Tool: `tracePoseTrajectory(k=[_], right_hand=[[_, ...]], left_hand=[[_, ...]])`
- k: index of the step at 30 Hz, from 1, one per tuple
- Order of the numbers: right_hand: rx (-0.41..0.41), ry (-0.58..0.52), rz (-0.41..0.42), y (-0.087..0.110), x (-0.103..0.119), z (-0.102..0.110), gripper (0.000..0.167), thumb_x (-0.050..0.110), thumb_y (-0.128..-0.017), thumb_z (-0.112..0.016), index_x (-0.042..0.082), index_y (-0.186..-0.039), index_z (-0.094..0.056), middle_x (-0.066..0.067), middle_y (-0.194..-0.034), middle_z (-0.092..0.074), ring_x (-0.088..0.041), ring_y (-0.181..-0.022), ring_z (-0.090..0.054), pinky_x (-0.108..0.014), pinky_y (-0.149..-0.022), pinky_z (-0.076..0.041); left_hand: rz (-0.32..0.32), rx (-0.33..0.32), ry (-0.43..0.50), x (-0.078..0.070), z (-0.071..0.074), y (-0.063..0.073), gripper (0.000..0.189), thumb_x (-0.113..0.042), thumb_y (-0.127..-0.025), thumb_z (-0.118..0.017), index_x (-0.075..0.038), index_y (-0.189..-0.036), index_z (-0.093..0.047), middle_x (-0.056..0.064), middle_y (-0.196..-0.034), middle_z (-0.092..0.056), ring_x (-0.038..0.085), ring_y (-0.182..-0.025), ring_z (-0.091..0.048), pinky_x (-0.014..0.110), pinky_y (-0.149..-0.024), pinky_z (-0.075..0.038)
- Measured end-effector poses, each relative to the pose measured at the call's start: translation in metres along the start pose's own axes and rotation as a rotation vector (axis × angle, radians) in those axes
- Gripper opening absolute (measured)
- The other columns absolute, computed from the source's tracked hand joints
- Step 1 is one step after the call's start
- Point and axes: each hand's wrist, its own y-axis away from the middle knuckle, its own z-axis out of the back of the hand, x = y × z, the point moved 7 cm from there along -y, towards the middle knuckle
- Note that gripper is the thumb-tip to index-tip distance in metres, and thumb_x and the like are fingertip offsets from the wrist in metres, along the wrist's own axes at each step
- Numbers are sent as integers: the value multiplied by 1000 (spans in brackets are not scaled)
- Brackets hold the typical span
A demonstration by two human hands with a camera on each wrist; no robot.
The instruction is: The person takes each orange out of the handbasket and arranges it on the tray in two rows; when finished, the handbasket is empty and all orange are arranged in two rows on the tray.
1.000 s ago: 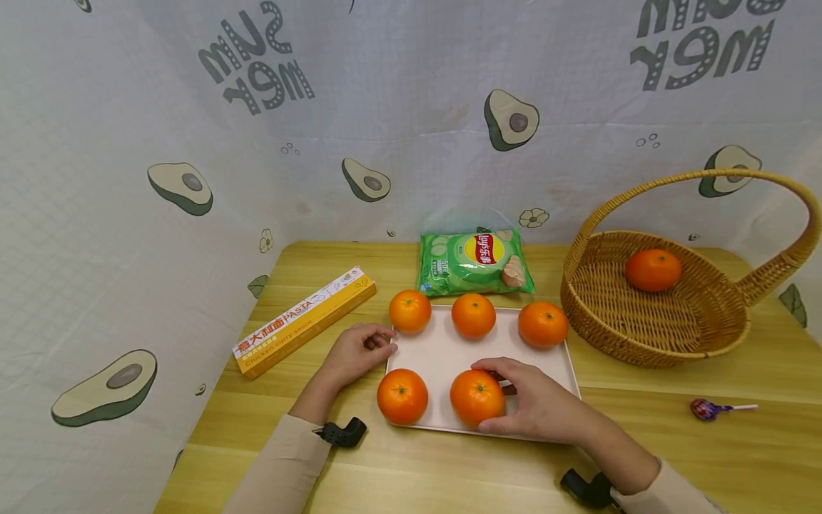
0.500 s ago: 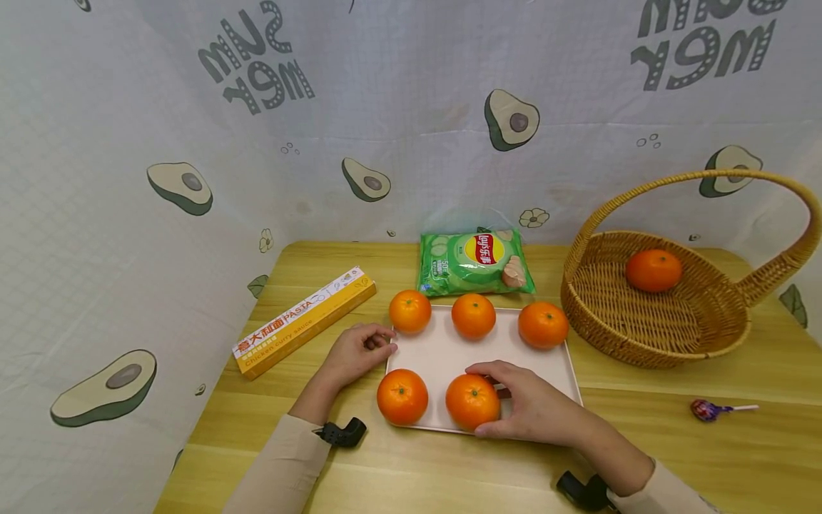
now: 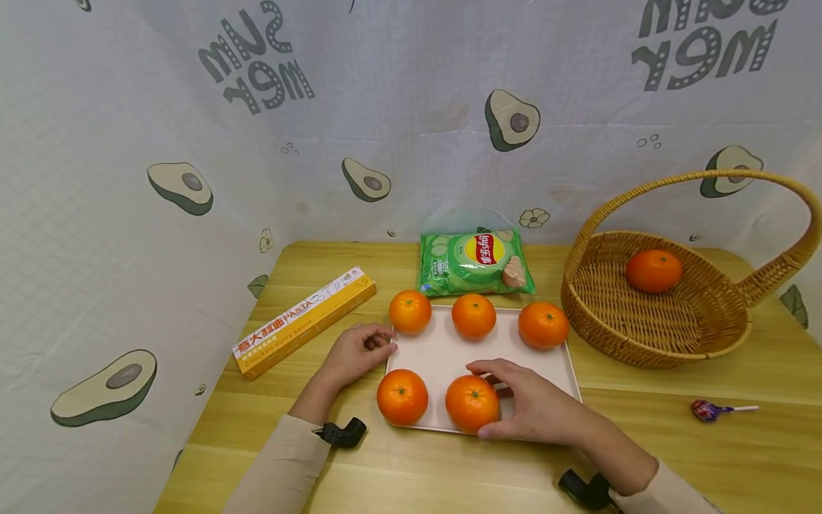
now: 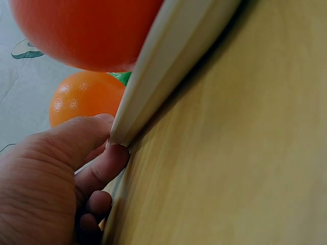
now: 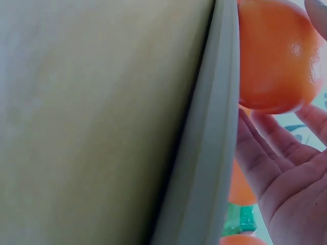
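Observation:
A white rectangular tray on the table bears several oranges. My left hand pinches the tray's left edge; in the left wrist view the thumb lies over the rim and the index finger against its outer side. My right hand is curved round the front middle orange, thumb at its near side and fingers at its far side. The front left orange sits in the tray's near left corner. Along the back stand a left orange, a middle orange and a right orange.
At the right a wicker basket with a tall handle holds one orange. A green chip bag lies behind the tray, a pasta box to its left. A lollipop lies at the right. A printed curtain hangs behind.
My right hand and the front middle orange have shifted slightly left and towards me, most of it in the first half second. The left hand has stayed at the tray's edge.

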Motion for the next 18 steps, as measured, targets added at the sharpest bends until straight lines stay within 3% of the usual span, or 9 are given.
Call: tracePoseTrajectory(k=[7, 18], right_hand=[[-7, -54, -10, 2, -1, 7, 86, 56, -76, -85, 16, -144, -51, 1, -137, -61, -15, -116, -66, -35, -98, -56], [-59, -35, -2, 7, -1, 26, 77, 49, -80, -85, 12, -141, -55, -7, -135, -63, -24, -114, -67, -39, -94, -58]], left_hand=[[2, 2, 4, 0, 0, 0, 18, -28, -90, -78, -22, -107, -76, -7, -91, -69, 12, -84, -59, 25, -77, -51], [1, 1, 4, 0, 0, 0, 17, -28, -90, -78, -22, -107, -76, -7, -91, -69, 12, -85, -59, 25, -77, -50]])
